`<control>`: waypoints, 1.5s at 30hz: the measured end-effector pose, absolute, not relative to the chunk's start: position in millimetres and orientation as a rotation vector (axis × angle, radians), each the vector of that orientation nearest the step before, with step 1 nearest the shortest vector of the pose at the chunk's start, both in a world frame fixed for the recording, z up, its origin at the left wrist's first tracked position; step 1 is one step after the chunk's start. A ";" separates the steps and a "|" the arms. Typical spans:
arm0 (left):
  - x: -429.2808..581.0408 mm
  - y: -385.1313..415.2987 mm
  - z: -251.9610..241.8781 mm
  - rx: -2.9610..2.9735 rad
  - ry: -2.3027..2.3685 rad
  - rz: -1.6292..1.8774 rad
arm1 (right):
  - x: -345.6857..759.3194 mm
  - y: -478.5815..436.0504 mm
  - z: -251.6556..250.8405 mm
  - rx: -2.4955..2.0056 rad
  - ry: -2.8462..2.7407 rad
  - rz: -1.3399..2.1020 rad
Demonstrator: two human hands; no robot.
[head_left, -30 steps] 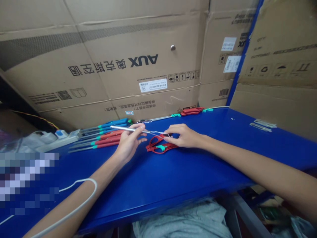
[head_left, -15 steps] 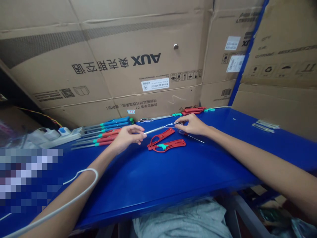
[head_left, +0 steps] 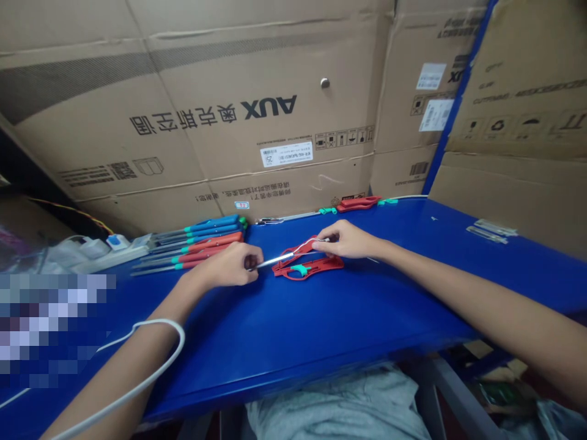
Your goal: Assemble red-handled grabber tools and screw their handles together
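Note:
My left hand (head_left: 236, 264) is closed around one end of a thin metal tube (head_left: 277, 260). A white wire (head_left: 303, 245) runs out of the tube's right end. At that wire my right hand (head_left: 342, 240) pinches with thumb and fingertips. Beneath and just beyond the tube lie two red plastic handle halves (head_left: 321, 265), one carrying a green trigger piece (head_left: 301, 269). Part of the farther half is hidden by the wire and my right fingers. A thin metal rod tip (head_left: 373, 261) pokes out on the table below my right wrist.
Several lighters with blue and red handles (head_left: 213, 241) lie in a row at the left, beside a white power strip (head_left: 126, 252). Red handles (head_left: 358, 204) and green pieces (head_left: 328, 211) rest along the cardboard wall (head_left: 284, 177). Clear strips (head_left: 493, 231) lie at the right.
Both hands have moved down and nearer, the left one also slightly left, bringing the tube and wire over the red halves. My left fingers have closed more around the tube.

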State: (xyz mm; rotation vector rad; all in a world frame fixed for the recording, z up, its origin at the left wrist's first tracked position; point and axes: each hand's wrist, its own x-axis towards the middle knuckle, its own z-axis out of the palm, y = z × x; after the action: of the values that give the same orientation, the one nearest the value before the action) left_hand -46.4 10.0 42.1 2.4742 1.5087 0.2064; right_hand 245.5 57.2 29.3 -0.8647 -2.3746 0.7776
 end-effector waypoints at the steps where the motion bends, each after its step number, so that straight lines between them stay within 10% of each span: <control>1: -46.6 9.3 43.6 2.464 1.514 0.137 | 244.0 55.4 28.6 -0.863 -2.396 0.772; 45: -21.9 1.6 30.4 2.735 1.349 0.389 | 244.4 47.3 29.6 -0.616 -2.645 0.248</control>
State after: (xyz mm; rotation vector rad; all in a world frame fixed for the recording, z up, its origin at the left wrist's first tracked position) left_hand -21.9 1.6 30.4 2.7354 1.3493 0.3892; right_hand 244.4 47.3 29.6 -0.6158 -2.6448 0.2485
